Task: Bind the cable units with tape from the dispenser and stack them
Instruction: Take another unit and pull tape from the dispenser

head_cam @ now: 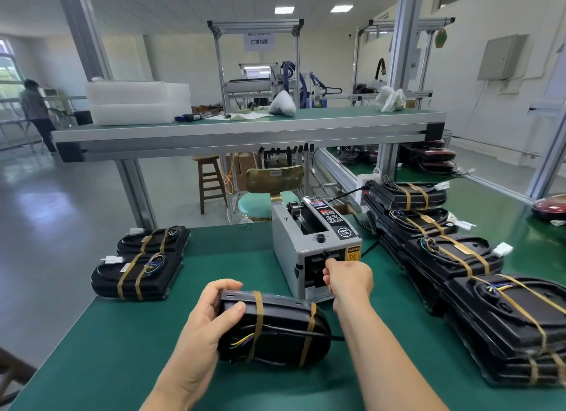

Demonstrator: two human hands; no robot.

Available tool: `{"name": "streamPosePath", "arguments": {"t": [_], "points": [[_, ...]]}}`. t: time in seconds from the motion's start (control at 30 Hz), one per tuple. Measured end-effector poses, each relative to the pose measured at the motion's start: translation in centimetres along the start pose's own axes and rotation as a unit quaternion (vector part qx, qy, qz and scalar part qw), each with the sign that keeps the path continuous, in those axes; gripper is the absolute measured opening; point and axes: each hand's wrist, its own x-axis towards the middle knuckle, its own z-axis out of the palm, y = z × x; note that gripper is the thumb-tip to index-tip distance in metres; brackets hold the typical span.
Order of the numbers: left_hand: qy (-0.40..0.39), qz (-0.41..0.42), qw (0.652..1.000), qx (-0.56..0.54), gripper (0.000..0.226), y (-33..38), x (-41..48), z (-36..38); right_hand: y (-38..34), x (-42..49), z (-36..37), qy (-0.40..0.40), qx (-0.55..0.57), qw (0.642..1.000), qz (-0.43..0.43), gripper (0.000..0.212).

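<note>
A black cable unit (275, 328) with two brown tape bands lies on the green table (107, 349) in front of me. My left hand (211, 312) grips its left end, thumb on top. My right hand (349, 277) reaches to the outlet slot of the grey tape dispenser (309, 242) and its fingertips pinch at the slot; the tape piece itself is hidden by the fingers. Two taped units (137, 275) lie at the left. A row of several taped units (453, 257) is stacked along the right.
The dispenser's black power cord (346, 193) runs back to a socket box. A stool (266, 202) stands past the table's far edge. A raised conveyor bench (245, 128) spans the background. A person (35, 110) stands far left.
</note>
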Motion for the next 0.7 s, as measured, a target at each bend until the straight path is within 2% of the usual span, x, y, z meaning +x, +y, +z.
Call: {"name": "streamPosePath", "arguments": {"t": [0.17,0.33,0.43,0.57,0.63,0.7], "points": [[0.041,-0.011,0.996,-0.072,0.032,-1.6,-0.3,1.2,-0.3,-0.4,-0.7,-0.014,0.079,0.996,0.034,0.022],[0.045,-0.001,0.996,-0.071,0.033,-2.5,-0.2,3.5,-1.2,-4.4,-2.2,-0.072,0.185,0.98,-0.011,0.012],[0.046,0.007,0.997,-0.067,0.029,-2.7,-0.2,4.9,-0.8,-8.0,-2.3,-0.139,0.184,0.973,-0.029,0.013],[0.049,0.026,0.998,-0.043,0.026,-3.0,-0.2,5.7,0.9,-11.1,-1.8,-0.202,0.189,0.961,0.012,0.009],[0.046,0.011,0.997,-0.068,0.018,-2.8,-0.3,5.7,1.6,-11.8,-1.5,-0.218,0.192,0.956,0.032,0.006],[0.034,-0.009,0.994,-0.107,0.023,-2.4,-0.5,5.7,2.1,-12.2,-1.4,-0.231,0.198,0.951,0.047,0.009]]}}
